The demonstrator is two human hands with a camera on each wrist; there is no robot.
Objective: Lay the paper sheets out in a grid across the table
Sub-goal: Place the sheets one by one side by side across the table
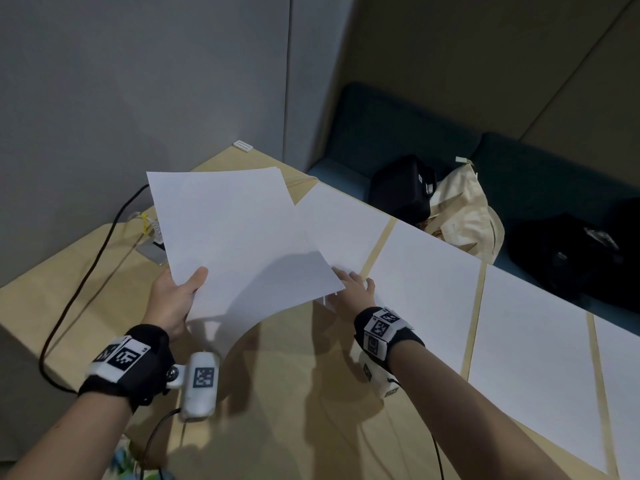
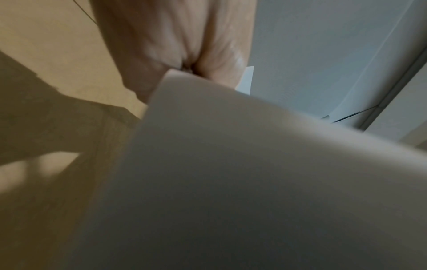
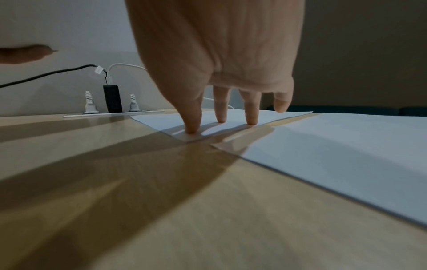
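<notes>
My left hand [image 1: 180, 299] grips a stack of white paper sheets [image 1: 239, 244] above the wooden table [image 1: 277, 393], thumb on top; the stack's underside [image 2: 231, 182] fills the left wrist view. My right hand [image 1: 353, 289] presses straight fingertips [image 3: 193, 130] on the near corner of a sheet [image 1: 343, 230] lying flat on the table. To its right, a second sheet [image 1: 422, 289] and a third sheet [image 1: 530, 365] lie in a row along the far edge, with narrow gaps between them. Another sheet [image 1: 623, 393] shows at the right border.
A black cable [image 1: 86, 271] runs across the table's left side to a power strip [image 3: 113, 102] by the grey wall. Beyond the far edge, a dark bench holds a black bag [image 1: 401, 188], a cream tote [image 1: 464, 209] and another black bag [image 1: 568, 258].
</notes>
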